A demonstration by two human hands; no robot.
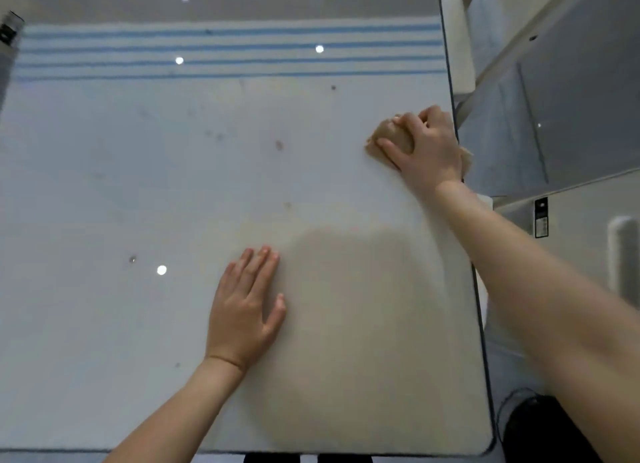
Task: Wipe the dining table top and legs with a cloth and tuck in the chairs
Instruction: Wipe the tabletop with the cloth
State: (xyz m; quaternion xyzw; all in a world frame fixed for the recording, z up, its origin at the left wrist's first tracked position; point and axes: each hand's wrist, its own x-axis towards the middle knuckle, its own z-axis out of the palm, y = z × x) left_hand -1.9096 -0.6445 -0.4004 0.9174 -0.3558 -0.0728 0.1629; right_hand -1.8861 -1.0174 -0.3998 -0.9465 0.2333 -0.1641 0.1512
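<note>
From the head view, our only one, we look straight down on the dining table top [104, 203], a glossy pale surface that mirrors several ceiling lights and shows a band of blue stripes [228, 47] across its far end; we cannot tell whether those stripes lie on the top or under it. The right hand [427, 147] is stretched out to the table's right edge [465, 220], its fingers curled over a bunched tan cloth [391, 139] and pressing it onto the surface. A corner of the cloth pokes out past the wrist at the rim, so we judge this stroke is working along the border. The left hand [244, 310] lies flat nearer the body, fingers straight and close together, holding nothing. We read it as a brace that takes the person's weight while the other arm reaches far. Dark specks [279, 145] are scattered on the middle of the top, well apart from the cloth, which suggests the wiping of the top is only partly done. The legs are out of sight. A white shape [457, 47] stands just beyond the right edge, and we cannot tell whether it is a chair.
</note>
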